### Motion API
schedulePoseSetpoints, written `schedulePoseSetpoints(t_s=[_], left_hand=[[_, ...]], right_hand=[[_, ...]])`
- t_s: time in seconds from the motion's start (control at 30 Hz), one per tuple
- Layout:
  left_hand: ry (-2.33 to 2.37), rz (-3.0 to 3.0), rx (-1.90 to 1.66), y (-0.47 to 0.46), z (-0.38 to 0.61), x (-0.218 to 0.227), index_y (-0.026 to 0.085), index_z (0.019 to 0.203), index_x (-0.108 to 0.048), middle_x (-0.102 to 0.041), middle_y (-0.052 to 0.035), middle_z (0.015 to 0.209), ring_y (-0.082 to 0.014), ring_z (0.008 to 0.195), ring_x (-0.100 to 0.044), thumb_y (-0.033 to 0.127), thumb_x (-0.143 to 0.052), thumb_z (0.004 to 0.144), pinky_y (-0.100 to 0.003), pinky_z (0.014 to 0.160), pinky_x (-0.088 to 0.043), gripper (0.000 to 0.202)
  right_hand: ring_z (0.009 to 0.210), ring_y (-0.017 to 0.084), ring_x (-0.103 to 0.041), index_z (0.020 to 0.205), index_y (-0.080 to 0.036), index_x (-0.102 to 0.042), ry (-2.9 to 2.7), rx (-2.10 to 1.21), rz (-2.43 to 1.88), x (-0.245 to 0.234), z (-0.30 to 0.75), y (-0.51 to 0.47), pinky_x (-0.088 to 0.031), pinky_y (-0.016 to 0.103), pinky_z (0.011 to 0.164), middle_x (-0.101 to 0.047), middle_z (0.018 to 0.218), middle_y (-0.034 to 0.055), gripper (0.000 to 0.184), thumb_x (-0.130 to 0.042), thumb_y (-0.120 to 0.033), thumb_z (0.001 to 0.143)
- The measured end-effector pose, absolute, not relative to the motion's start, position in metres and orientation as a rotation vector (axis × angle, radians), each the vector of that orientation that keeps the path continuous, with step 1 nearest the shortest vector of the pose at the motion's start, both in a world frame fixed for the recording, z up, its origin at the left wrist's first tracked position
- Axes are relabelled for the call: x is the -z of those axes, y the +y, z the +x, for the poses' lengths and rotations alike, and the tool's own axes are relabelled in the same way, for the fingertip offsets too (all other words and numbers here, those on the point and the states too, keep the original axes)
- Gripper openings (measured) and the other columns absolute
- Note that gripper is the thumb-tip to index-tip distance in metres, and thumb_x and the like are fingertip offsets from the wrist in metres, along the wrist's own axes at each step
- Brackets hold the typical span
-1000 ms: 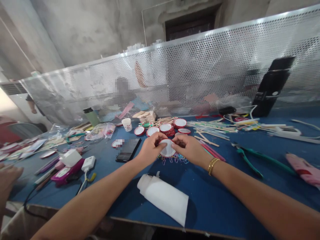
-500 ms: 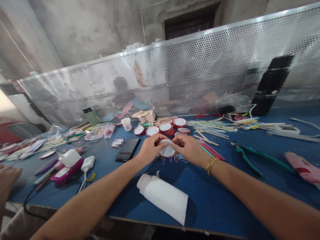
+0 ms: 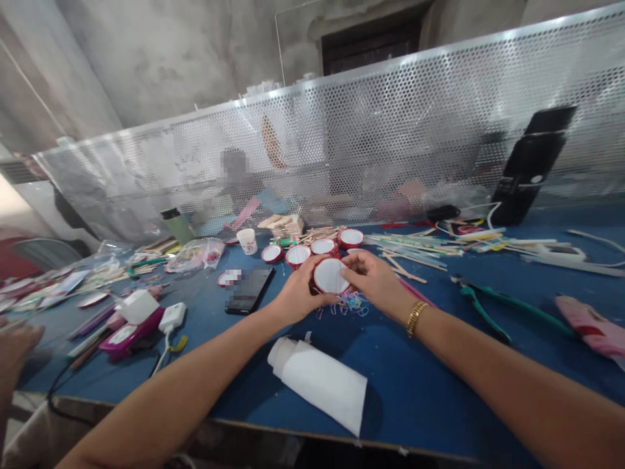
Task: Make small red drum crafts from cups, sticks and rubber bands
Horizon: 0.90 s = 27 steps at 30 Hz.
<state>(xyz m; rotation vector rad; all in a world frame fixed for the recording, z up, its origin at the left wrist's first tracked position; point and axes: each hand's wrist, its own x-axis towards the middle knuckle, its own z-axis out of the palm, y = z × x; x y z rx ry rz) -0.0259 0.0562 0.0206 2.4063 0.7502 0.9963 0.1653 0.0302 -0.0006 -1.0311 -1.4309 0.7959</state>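
Note:
Both my hands hold one small round red-rimmed lid with a white inside (image 3: 330,275) just above the blue table (image 3: 420,384). My left hand (image 3: 297,296) grips its left and lower edge with curled fingers. My right hand (image 3: 374,281), a gold bracelet on its wrist, pinches the right edge. The lid's white face is turned toward me. Under the hands lies a small heap of thin coloured rubber bands (image 3: 349,304). Several more red-rimmed lids (image 3: 312,250) sit in a row just behind.
A white tube (image 3: 319,383) lies near the table's front edge. A black phone (image 3: 250,292) lies left of my hands, green-handled pliers (image 3: 481,303) to the right. Wooden and coloured sticks (image 3: 415,251) spread at the back right. A perforated metal screen (image 3: 342,143) closes the far side. Another person's hand (image 3: 17,345) shows at far left.
The lid was lying low between my fingertips; now it is lifted and tilted so its white face points at me, and my left hand has shifted under it.

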Motion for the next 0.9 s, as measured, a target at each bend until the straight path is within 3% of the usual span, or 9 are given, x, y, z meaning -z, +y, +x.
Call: schedulePoseSetpoints(t_s=[0.3, 0.5, 0.67, 0.8, 0.9], left_hand=[[0.921, 2.585, -0.915, 0.047, -0.026, -0.023, 0.023, 0.139, -0.041, -0.049, -0.0121, 0.142, -0.0300, 0.126, -0.050, 0.039, -0.079, 0.069, -0.046, 0.105, -0.040, 0.082], [0.935, 2.601, -0.932, 0.046, -0.026, -0.028, 0.022, 0.131, -0.049, -0.058, -0.0104, 0.132, -0.0286, 0.119, -0.056, 0.044, -0.080, 0.068, -0.043, 0.100, -0.044, 0.073], [0.868, 2.525, -0.875, 0.048, -0.027, -0.023, 0.021, 0.141, -0.040, -0.047, -0.0138, 0.145, -0.0313, 0.129, -0.047, 0.049, -0.083, 0.062, -0.045, 0.108, -0.037, 0.094], [0.828, 2.334, -0.970, 0.051, -0.026, -0.019, 0.020, 0.132, -0.052, -0.060, -0.0113, 0.131, -0.0248, 0.116, -0.057, 0.050, -0.056, 0.089, -0.039, 0.101, -0.044, 0.053], [0.862, 2.235, -1.031, 0.056, -0.026, -0.018, 0.019, 0.117, -0.063, -0.069, -0.0072, 0.111, -0.0199, 0.097, -0.063, 0.043, -0.048, 0.094, -0.032, 0.087, -0.049, 0.036]], right_hand=[[0.054, 0.010, -0.055, 0.088, -0.019, -0.054, -1.478, -0.852, -1.010, -0.003, 0.166, 0.029, -0.050, 0.024, 0.049, -0.060, 0.070, -0.0022, 0.022, -0.064, -0.033, 0.075], [0.055, 0.010, -0.056, 0.090, -0.018, -0.055, -1.498, -0.868, -1.015, -0.003, 0.167, 0.029, -0.049, 0.024, 0.050, -0.060, 0.071, -0.0018, 0.023, -0.065, -0.033, 0.075], [0.059, 0.012, -0.059, 0.091, -0.018, -0.057, -1.503, -0.859, -1.023, -0.002, 0.169, 0.030, -0.051, 0.027, 0.054, -0.064, 0.077, 0.0013, 0.024, -0.064, -0.035, 0.076], [0.060, 0.012, -0.058, 0.091, -0.017, -0.058, -1.547, -0.822, -1.022, -0.002, 0.171, 0.030, -0.051, 0.027, 0.057, -0.064, 0.077, 0.0013, 0.025, -0.064, -0.036, 0.077], [0.064, 0.012, -0.058, 0.087, -0.017, -0.060, -1.642, -0.762, -1.030, -0.003, 0.171, 0.028, -0.049, 0.027, 0.059, -0.064, 0.078, 0.0021, 0.022, -0.062, -0.038, 0.080]])
